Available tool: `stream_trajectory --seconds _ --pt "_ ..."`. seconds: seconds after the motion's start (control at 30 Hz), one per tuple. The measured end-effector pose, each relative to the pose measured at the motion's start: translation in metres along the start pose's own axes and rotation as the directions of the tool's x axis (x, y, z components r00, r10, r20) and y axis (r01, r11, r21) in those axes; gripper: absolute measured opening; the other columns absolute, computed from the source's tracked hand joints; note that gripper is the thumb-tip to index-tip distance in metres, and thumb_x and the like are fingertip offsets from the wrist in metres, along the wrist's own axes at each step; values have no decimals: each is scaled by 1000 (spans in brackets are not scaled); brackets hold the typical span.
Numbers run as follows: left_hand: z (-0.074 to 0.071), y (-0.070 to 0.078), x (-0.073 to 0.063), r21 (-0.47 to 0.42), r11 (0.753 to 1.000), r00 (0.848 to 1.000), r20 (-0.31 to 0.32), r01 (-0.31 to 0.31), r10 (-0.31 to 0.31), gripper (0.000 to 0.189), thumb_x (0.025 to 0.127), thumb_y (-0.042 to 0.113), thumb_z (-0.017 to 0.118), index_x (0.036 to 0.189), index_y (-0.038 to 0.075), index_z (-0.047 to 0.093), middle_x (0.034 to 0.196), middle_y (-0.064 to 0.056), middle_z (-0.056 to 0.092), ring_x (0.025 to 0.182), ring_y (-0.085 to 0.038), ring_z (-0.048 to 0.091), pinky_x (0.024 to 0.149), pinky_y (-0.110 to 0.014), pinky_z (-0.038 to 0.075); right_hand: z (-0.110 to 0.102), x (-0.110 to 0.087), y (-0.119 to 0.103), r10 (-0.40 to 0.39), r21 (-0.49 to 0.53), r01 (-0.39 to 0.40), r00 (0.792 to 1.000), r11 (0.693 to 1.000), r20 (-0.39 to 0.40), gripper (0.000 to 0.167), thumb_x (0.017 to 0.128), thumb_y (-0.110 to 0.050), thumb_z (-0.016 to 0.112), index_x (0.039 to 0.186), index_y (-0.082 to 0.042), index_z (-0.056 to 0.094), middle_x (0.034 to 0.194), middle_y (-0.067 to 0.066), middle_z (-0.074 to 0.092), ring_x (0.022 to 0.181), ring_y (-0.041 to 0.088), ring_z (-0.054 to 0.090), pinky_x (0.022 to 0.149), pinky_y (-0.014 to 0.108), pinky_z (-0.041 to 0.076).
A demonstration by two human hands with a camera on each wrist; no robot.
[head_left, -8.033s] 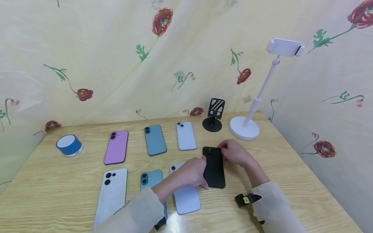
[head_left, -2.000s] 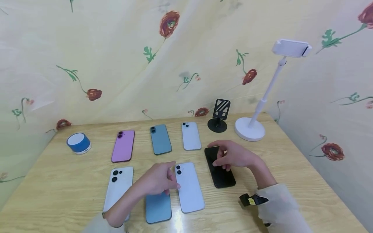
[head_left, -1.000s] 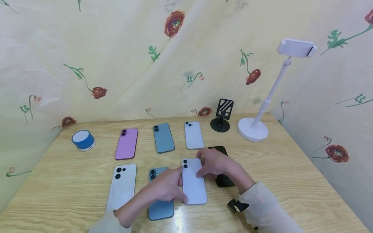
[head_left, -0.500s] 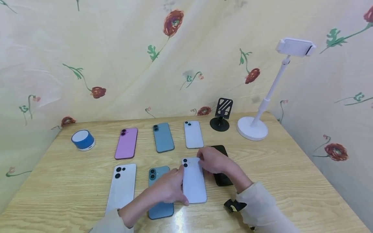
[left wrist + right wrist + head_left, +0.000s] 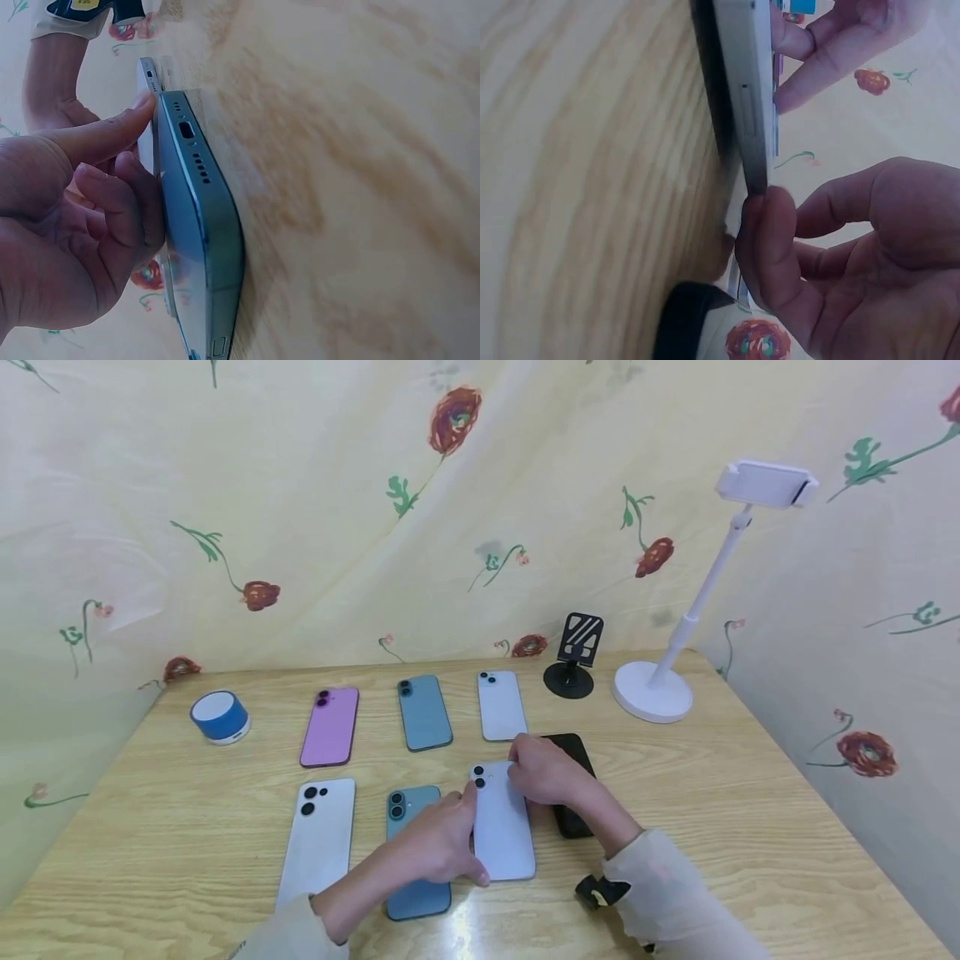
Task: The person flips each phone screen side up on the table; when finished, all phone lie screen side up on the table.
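The landmark is the pale lilac phone [image 5: 504, 827], which sits in the near row on the wooden table [image 5: 187, 835], lens side up, between both hands. The left hand [image 5: 446, 839] grips its left edge: the thumb is at the lower left corner, the forefinger reaches the upper left, the other fingers are bent. The right hand [image 5: 546, 770] pinches its upper right corner with curled fingers. Whether its underside touches the table cannot be determined.

Just left of the pale lilac phone is the near blue phone [image 5: 417, 902], partly covered by the left hand; further left is the three-lens white phone [image 5: 318, 835]. Just right is the black phone [image 5: 573, 827], partly covered by the right arm.

Beyond the pale lilac phone, left to right: blue-and-white cylinder [image 5: 220, 718], purple phone [image 5: 330, 727], far blue phone [image 5: 425, 714], small white phone [image 5: 502, 708]. Beyond and to the right: black stand [image 5: 579, 643], then white stand [image 5: 704, 589]. Floral cloth [image 5: 322, 485] hangs behind everything.
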State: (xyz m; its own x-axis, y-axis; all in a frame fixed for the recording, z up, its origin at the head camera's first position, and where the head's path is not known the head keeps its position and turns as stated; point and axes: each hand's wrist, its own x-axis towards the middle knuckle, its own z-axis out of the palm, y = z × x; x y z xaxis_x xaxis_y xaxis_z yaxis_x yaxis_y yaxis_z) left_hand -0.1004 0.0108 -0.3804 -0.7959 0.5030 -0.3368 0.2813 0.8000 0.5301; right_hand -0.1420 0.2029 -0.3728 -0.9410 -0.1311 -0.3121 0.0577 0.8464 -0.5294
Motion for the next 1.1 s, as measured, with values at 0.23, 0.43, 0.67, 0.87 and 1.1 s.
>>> stream_trajectory --seconds 0.23,0.43,0.67,0.87,1.1 --pt "2 -3 0 -25 1000 1000 4 -13 13 125 72 29 99 164 -6 24 156 -28 49 136 -41 57 114 -51 49 -10 -3 16 -35 279 14 997 960 68 30 105 -3 49 134 1 56 81 13 67 58 19 66 58 33 60" --pt "2 -4 2 -74 997 1000 -9 -28 27 125 73 24 99 166 -4 20 157 -28 47 139 -42 55 114 -51 48 -17 -2 34 -142 452 81 984 889 103 39 102 1 50 141 4 50 86 12 67 66 18 68 64 35 64" --pt "0 -3 4 -106 994 999 -8 -41 40 129 74 21 98 169 1 13 158 -29 46 135 -41 57 110 -52 52 -23 -1 44 -220 534 127 969 836 113 46 98 7 57 142 6 46 94 14 69 72 21 70 69 37 65" --pt "-3 -2 5 -89 995 999 -4 -54 54 127 74 23 99 168 0 17 159 -29 45 140 -41 54 113 -52 49 -26 2 46 -247 559 138 961 818 125 46 96 8 59 140 6 46 95 13 70 73 21 70 69 36 65" --pt "-4 -2 7 -91 994 998 6 -63 64 124 74 24 99 167 1 21 151 -25 53 130 -36 60 110 -50 51 -25 5 50 -265 569 149 956 808 126 47 96 8 61 140 7 46 95 11 71 74 21 69 69 35 65"
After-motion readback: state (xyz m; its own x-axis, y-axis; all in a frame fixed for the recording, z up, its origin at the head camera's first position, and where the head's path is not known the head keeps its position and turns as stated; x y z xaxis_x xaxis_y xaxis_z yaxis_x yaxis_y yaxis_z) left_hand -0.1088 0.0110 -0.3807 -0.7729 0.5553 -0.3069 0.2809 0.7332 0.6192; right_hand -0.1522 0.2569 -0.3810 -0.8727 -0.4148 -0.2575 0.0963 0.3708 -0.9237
